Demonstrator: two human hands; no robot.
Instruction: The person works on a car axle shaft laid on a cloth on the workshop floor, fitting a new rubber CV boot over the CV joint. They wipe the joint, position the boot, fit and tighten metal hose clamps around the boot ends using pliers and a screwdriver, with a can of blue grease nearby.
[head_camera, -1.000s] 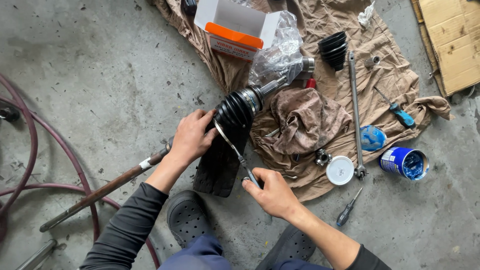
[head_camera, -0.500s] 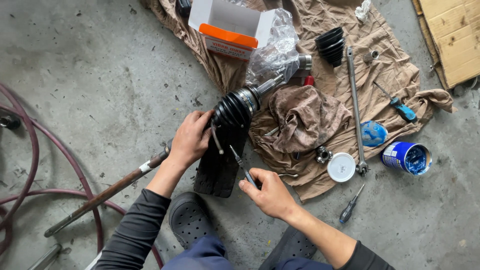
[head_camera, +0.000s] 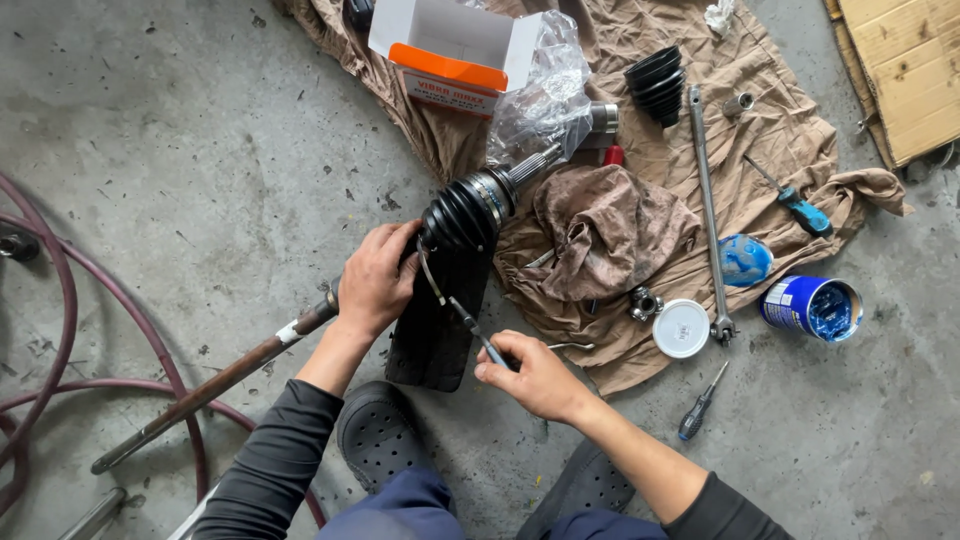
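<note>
A black ribbed rubber boot (head_camera: 467, 212) sits on a drive shaft (head_camera: 215, 381) that lies across the concrete floor, its splined end (head_camera: 537, 162) resting on a brown cloth (head_camera: 610, 235). My left hand (head_camera: 377, 277) grips the shaft at the wide end of the boot. My right hand (head_camera: 533, 373) holds a slim hand tool (head_camera: 474, 330) by its blue handle; the tip reaches a thin metal clamp band (head_camera: 431, 275) hanging loose from the boot. A black mat (head_camera: 435, 320) lies under the boot.
On the cloth lie a white-and-orange box (head_camera: 452, 45), a clear plastic bag (head_camera: 545, 95), a second boot (head_camera: 657, 82), a long bar (head_camera: 706, 200), a blue-handled screwdriver (head_camera: 795, 205), a white lid (head_camera: 681, 327) and a blue grease tin (head_camera: 812, 307). Red hoses (head_camera: 55, 290) curve at left. Another screwdriver (head_camera: 700, 403) lies on the floor.
My right hand has drawn the tool down and away from the boot, and the clamp band now hangs loose. The left hand stays on the shaft.
</note>
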